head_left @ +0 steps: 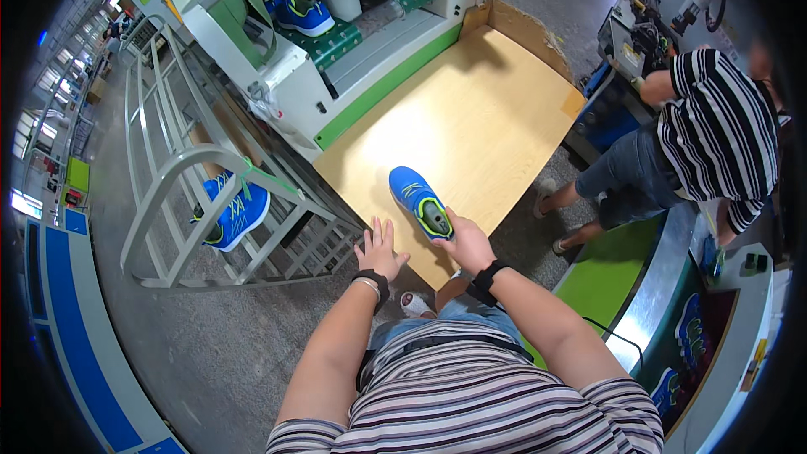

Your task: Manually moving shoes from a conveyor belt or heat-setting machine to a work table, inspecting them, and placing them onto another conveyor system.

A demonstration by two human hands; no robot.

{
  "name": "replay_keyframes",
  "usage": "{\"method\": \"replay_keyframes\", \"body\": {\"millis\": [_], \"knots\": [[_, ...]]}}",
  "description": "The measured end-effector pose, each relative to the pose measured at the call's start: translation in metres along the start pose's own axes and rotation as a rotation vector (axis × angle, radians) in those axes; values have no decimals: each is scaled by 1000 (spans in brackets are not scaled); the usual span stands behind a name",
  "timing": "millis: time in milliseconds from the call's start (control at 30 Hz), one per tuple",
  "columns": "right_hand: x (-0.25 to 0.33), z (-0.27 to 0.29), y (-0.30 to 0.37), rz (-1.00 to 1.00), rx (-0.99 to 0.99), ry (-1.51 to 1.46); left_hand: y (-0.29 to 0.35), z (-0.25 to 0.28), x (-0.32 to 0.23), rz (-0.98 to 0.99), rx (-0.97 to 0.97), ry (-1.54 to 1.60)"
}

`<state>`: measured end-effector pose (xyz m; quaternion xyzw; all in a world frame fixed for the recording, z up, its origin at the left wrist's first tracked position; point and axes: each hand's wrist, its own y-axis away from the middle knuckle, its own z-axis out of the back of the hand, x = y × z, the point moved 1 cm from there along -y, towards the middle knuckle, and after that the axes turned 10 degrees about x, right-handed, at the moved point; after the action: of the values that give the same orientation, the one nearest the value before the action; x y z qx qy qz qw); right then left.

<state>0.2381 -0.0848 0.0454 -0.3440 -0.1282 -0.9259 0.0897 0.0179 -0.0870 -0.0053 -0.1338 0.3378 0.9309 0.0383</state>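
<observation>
Gripping blue shoe [412, 191] over board [496, 109]: clamped at heel in fingers of right hand [467, 248]; best kept sole-down, with left hand [380, 255] near, fingers apart.

A shoe [409, 189] is lying on the tabletop [496, 101], a machine [296, 92] standing beyond. Another shoe [251, 208] is resting in the rack [150, 193] at left, while a co-worker [714, 130] is standing at right.

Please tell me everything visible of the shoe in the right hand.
The shoe is blue, seemingly fabric, with yellowish lacing, yellow-green trim at its opening and a dark insert inside. It is upright, on or just above the table, toe pointing forward and slightly left. The right hand grips its heel end.
</observation>
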Motion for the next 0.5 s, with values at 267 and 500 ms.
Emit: {"method": "replay_keyframes", "body": {"millis": [267, 500], "knots": [[-6, -6, -88, 293, 136, -253, -1, 13, -5, 62, 157, 49], [-48, -11, -79, 418, 376, 230, -1, 2, 7, 67, 146, 90]]}}
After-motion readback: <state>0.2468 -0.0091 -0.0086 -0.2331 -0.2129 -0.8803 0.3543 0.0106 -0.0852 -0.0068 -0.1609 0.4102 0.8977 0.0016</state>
